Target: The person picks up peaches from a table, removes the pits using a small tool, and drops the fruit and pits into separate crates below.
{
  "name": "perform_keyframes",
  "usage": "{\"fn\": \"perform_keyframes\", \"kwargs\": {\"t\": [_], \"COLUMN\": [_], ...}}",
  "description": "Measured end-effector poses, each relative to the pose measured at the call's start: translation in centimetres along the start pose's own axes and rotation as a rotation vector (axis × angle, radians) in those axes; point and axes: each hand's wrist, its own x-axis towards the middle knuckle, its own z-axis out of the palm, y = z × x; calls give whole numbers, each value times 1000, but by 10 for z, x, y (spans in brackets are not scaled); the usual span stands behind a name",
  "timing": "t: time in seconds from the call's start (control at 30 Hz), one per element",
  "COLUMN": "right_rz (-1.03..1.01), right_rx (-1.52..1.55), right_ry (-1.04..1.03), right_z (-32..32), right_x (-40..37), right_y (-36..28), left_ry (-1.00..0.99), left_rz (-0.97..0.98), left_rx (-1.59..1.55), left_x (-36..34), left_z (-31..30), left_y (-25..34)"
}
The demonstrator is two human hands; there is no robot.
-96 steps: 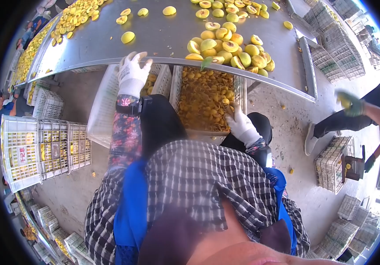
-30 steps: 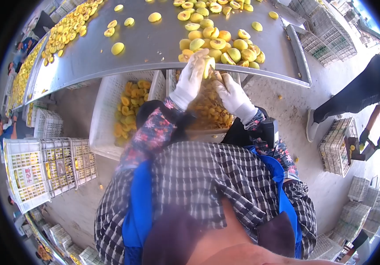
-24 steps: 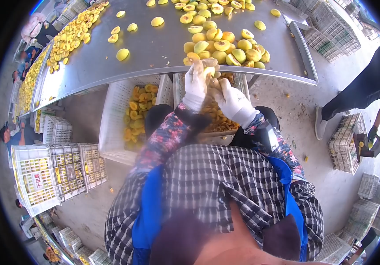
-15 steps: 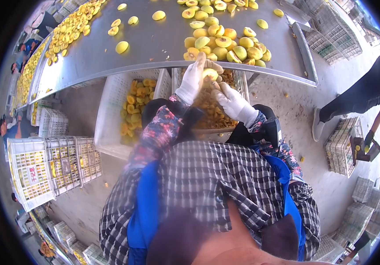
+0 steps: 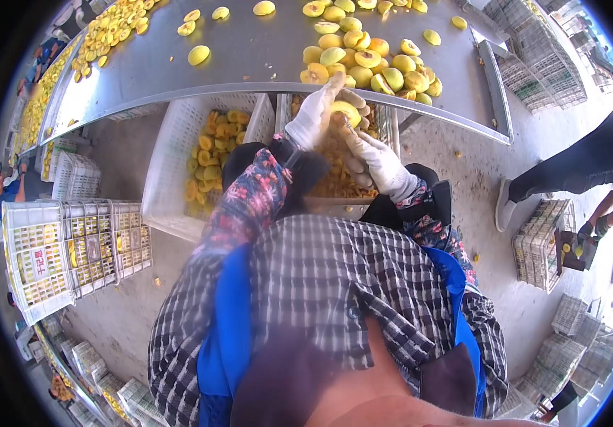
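My left hand (image 5: 315, 117), in a pale glove, is closed round a yellow fruit half (image 5: 346, 114) just below the edge of the metal table (image 5: 249, 57). At the fruit's near side is my right hand (image 5: 378, 162), gloved too, its fingers pinched on something small that I cannot make out. A pile of yellow-green fruit halves (image 5: 392, 78) lies on the table beyond my hands. Beneath them stands a crate of fruit pieces (image 5: 338, 178), partly hidden by my hands.
A white crate (image 5: 168, 164) with fruit halves stands left of my knees. Stacked crates (image 5: 93, 249) are further left. At the right, another person (image 5: 584, 164) in dark trousers reaches toward a crate (image 5: 541, 245). More fruit (image 5: 114, 32) covers the table's far left.
The view has shifted slightly. The fruit in my left hand shows more of its yellow surface, and my right hand's fingers have moved up against it. The other person's hands have shifted.
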Motion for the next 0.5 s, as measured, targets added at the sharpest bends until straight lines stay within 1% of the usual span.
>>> {"fn": "perform_keyframes", "kwargs": {"t": [0.13, 0.23, 0.37, 0.4, 0.5], "right_rz": [70, 32, -80, -37, 62], "right_rx": [322, 266, -10, 66, 319], "right_ry": [-130, -40, 21, -12, -120], "right_z": [-2, 4, 12, 9, 2], "right_x": [1, 1, -4, -3, -2], "right_y": [4, 11, 13, 14, 13], "left_ry": [50, 87, 25, 4, 20], "left_rz": [20, -20, -95, -122, -41], "left_rx": [-62, -81, 61, 104, 57], "left_x": [3, 2, 2, 1, 2], "left_z": [2, 2, -2, -2, -2], "left_y": [-4, -7, 1, 3, -1]}}
